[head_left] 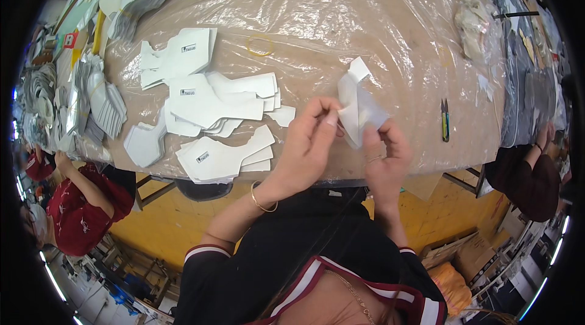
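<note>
Left hand (309, 142) and right hand (388, 153) in apparent fingertip pinch on 1 white piece (350, 104) between them

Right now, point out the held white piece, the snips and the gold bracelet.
Held white piece (348, 97): head view, on its upper face.
Snips (445, 123): head view, on the handles.
Gold bracelet (260, 207): head view, on the band's lower curve.

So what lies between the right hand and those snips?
In the head view, only clear plastic sheeting lies between the right hand and the snips.
</note>
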Tool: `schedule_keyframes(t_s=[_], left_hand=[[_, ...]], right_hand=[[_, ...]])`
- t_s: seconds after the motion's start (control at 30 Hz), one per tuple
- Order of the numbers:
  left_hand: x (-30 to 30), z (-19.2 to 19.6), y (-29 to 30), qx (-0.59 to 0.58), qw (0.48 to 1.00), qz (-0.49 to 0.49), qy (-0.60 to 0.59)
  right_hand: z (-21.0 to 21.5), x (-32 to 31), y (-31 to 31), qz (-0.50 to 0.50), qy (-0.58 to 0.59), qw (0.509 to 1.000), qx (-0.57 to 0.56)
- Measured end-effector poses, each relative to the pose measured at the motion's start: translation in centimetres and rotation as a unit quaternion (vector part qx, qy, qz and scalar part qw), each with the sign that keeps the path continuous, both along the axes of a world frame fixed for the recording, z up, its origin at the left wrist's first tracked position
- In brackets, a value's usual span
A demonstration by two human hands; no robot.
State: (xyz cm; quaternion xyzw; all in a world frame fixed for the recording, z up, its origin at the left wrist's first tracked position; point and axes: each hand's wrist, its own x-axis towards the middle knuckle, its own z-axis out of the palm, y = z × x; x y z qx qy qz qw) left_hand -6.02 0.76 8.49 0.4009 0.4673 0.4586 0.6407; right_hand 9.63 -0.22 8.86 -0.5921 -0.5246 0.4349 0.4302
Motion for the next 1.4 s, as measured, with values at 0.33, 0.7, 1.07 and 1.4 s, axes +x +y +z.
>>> schedule_keyframes(t_s=[0.33,0.7,1.07,1.4], left_hand=[[0.9,-1.5,0.1,0.042,0.994,-0.018,0.100],[2.0,-0.3,1.5,0.168,0.952,0.064,0.247],[-2.2,0.2,1.0,0.038,0.993,-0.051,0.099],[-3.1,-0.1,1.0,-0.050,0.997,-0.060,-0.002]], right_hand=[[-1.9,-0.4,0.6,-0.004,0.052,0.997,0.052],[-1.2,0.0,1.1,0.030,-0.022,0.995,0.094],[-0.8,4.0,1.1,-0.062,0.094,0.993,-0.045],[-1.4,3.3,0.8,-0.174,0.148,0.970,-0.079]])
